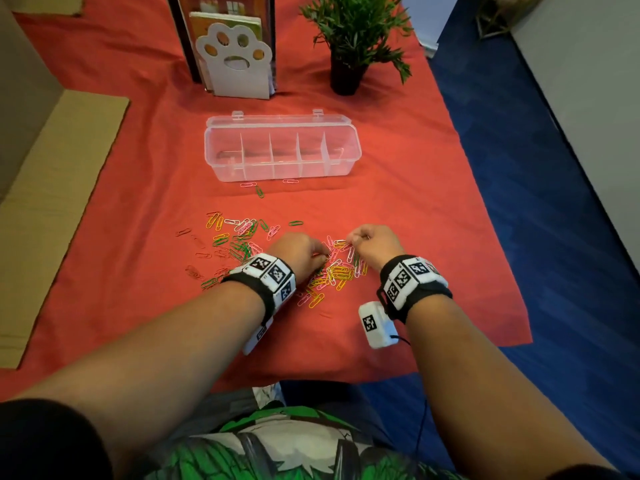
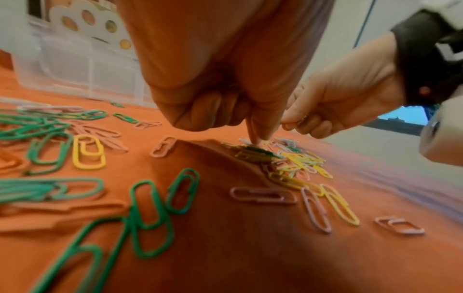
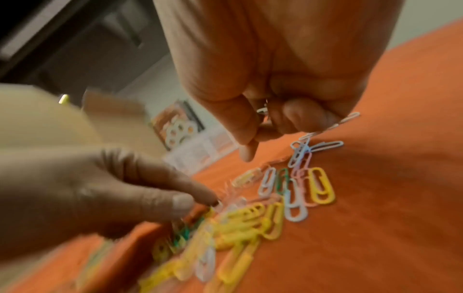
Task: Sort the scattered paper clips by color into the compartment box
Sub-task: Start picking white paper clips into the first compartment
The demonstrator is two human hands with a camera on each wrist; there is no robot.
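Head view: both hands, left hand (image 1: 300, 252) and right hand (image 1: 372, 244), sit close together over the wire paper clips (image 1: 332, 271) on the red cloth (image 1: 433, 202); beyond them stands the clear ribbed plastic box (image 1: 282, 148), its lid back.

Left wrist view: a left fingertip (image 2: 259, 134) presses the pile.

Right wrist view: the right fingers (image 3: 295, 117) pinch pale clips.

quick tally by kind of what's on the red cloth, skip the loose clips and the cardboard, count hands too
clear plastic compartment box: 1
green potted plant in a black pot: 1
white paw-shaped book holder: 1
hands: 2, the left hand and the right hand, which pinches some paper clips
total: 5
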